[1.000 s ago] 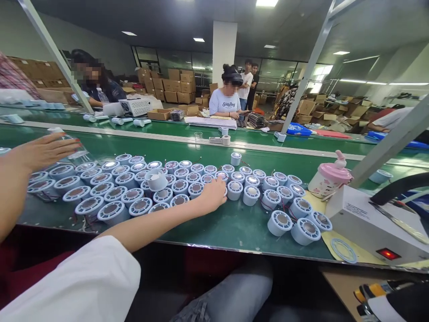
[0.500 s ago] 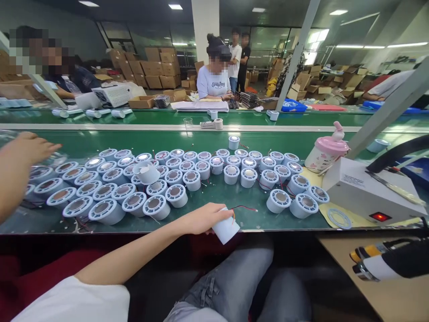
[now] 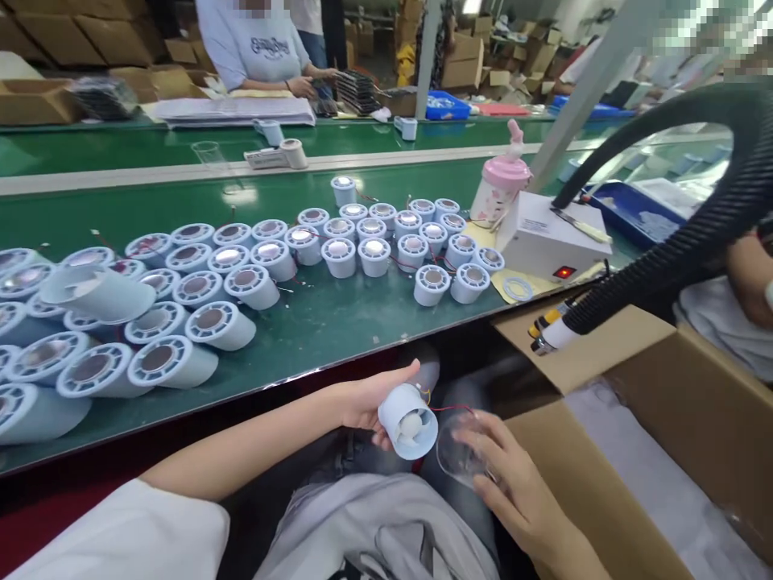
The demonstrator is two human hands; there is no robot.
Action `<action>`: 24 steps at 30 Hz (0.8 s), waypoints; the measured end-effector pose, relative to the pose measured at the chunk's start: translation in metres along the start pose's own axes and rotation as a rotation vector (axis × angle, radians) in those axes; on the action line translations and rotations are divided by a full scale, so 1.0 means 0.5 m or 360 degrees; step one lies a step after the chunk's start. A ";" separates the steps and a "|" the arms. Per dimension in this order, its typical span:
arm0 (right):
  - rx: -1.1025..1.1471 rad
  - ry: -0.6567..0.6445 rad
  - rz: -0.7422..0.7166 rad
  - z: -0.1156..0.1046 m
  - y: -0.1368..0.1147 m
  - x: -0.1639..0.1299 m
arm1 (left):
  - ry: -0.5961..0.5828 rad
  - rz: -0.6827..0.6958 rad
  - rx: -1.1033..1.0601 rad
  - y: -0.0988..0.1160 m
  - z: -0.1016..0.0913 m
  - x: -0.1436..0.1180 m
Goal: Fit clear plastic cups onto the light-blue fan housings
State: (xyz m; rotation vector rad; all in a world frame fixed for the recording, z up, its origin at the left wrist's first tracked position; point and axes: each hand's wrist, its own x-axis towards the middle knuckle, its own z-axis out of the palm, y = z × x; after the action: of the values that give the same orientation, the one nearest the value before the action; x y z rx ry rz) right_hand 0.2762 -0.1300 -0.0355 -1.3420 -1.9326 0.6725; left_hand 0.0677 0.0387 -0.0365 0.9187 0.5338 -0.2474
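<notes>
My left hand (image 3: 371, 399) is closed around a small light-blue fan (image 3: 398, 415), a round housing with its open end tilted towards me. White blades show inside it. A thin red wire runs from its rim towards my right hand (image 3: 513, 475). That hand's fingers curl around a clear plastic cup (image 3: 450, 447), close beside the fan and apart from it. Both hands are above my lap, in front of the table edge. Many similar blue fans (image 3: 250, 282) stand on the green table (image 3: 338, 322), and one blue housing (image 3: 112, 294) lies on top of others at the left.
To the right stand a white box with a red switch (image 3: 552, 238), a black hose (image 3: 646, 266) and a pink-lidded cup (image 3: 498, 185). An open cardboard box (image 3: 670, 354) sits at my right. A person (image 3: 254, 48) works across the table.
The view has swung right and down. My left hand has brought the fan over my lap, its open end now showing. My right hand has come into view with the clear cup.
</notes>
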 end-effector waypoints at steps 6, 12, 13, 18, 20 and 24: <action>-0.0891 -0.0105 -0.0115 -0.023 -0.041 0.094 | 0.0002 -0.0136 0.0098 0.019 0.019 0.018; -0.0964 -0.0222 -0.0145 -0.021 -0.035 0.097 | 0.0004 -0.0156 0.0095 0.027 0.031 0.002; -0.0955 -0.0211 -0.0145 -0.022 -0.034 0.094 | 0.0006 -0.0164 0.0051 0.026 0.030 0.002; -0.0926 -0.0078 -0.0307 -0.032 -0.032 0.073 | 0.0063 -0.0254 -0.0128 0.020 0.017 0.009; -0.1007 -0.0108 -0.0355 -0.032 -0.033 0.073 | 0.0078 -0.0293 -0.0133 0.019 0.016 0.012; -0.1140 -0.0210 -0.0251 -0.028 -0.038 0.095 | 0.0053 -0.0263 0.0353 0.032 0.032 0.011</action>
State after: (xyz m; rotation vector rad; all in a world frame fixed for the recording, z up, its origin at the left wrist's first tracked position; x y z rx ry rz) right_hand 0.2648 -0.0913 -0.0015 -1.5462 -2.4815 -0.0360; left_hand 0.0844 0.0352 -0.0207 1.0964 0.6222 -0.4482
